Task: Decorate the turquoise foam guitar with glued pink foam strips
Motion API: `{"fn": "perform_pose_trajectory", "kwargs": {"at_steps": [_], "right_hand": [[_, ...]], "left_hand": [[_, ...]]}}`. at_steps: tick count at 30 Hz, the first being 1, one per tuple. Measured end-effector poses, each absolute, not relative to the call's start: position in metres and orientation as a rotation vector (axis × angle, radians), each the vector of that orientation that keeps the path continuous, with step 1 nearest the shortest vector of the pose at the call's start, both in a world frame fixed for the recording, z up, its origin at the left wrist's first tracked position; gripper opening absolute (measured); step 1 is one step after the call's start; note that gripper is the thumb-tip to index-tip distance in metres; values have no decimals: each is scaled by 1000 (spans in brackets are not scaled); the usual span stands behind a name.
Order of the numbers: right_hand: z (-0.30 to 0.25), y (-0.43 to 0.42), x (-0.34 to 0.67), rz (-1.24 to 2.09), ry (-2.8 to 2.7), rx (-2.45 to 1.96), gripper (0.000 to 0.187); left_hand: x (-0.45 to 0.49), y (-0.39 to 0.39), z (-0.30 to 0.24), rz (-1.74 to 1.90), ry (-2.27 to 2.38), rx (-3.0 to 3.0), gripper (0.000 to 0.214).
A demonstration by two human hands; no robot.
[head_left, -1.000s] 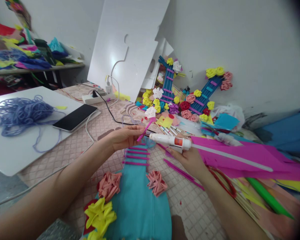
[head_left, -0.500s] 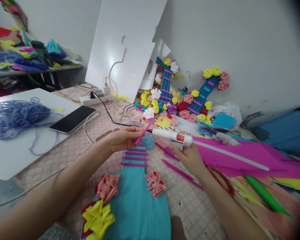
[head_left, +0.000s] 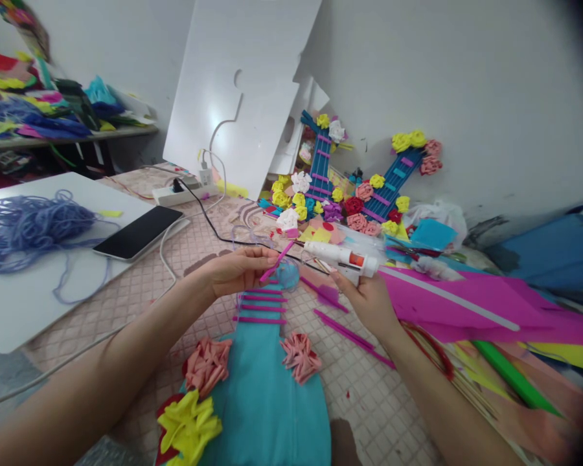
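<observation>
Between the fingertips of my left hand (head_left: 243, 268) is a thin magenta strip (head_left: 277, 262), tilted above the neck of a teal guitar-shaped craft piece (head_left: 260, 382). My right hand (head_left: 364, 298) is wrapped round a white glue gun (head_left: 340, 254), whose nozzle points left toward the strip, a small gap apart. Several magenta strips (head_left: 260, 309) lie across the guitar's neck. Salmon paper flowers (head_left: 302, 358) and a yellow flower (head_left: 190, 427) sit on its body. More loose magenta strips (head_left: 352, 336) lie on the table to the right of the neck.
A phone (head_left: 140, 232) and tangled purple yarn (head_left: 39, 223) rest on a white board at left. Behind are a power strip (head_left: 184, 192) with cables and two flowered blue guitars (head_left: 396, 178). Magenta sheet (head_left: 495, 304), red-handled scissors (head_left: 432, 349) and a green stick (head_left: 515, 378) lie right.
The glue gun has moved slightly right, its nozzle drawing away from the magenta strip. My left hand keeps the strip in nearly the same place.
</observation>
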State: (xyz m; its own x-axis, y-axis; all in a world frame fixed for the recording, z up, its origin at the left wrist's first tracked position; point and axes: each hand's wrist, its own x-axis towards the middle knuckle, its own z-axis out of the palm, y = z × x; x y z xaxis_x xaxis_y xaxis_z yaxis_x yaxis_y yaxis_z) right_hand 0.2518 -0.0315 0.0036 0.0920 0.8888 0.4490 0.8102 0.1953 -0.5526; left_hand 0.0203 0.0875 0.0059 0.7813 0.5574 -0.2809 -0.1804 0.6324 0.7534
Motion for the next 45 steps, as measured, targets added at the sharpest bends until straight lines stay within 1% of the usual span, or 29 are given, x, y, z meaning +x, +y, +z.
{"fn": "perform_pose_trajectory", "kwargs": {"at_steps": [14,19,22,25,28,30,32,37,41,45], "right_hand": [[6,-34,246,166,-1782,-1597,30],[4,-35,244,245,-1770,-1533,36],[3,-30,247,270,-1670,-1578,31],[5,-15,251,273,-1570,-1620,34],[9,15,251,299,-1637,-1612,37],[11,40,247,316,-1699,-1600,33],[10,65,241,340,-1755,-1587,28],[-4,115,225,387,-1814,-1601,29],[-18,133,219,381,-1819,-1654,28],[-23,136,222,332,-1809,-1708,28]], "left_hand": [[20,89,4,459,515,797,8],[18,91,6,502,537,828,8],[12,98,8,581,547,855,12],[3,106,13,762,601,998,18],[-4,109,19,959,685,1262,21],[-6,106,24,1013,721,1394,21],[-8,99,28,1014,750,1519,20],[-13,65,29,916,785,1934,13],[-17,32,25,775,723,2152,15],[-16,13,20,648,732,2191,17]]}}
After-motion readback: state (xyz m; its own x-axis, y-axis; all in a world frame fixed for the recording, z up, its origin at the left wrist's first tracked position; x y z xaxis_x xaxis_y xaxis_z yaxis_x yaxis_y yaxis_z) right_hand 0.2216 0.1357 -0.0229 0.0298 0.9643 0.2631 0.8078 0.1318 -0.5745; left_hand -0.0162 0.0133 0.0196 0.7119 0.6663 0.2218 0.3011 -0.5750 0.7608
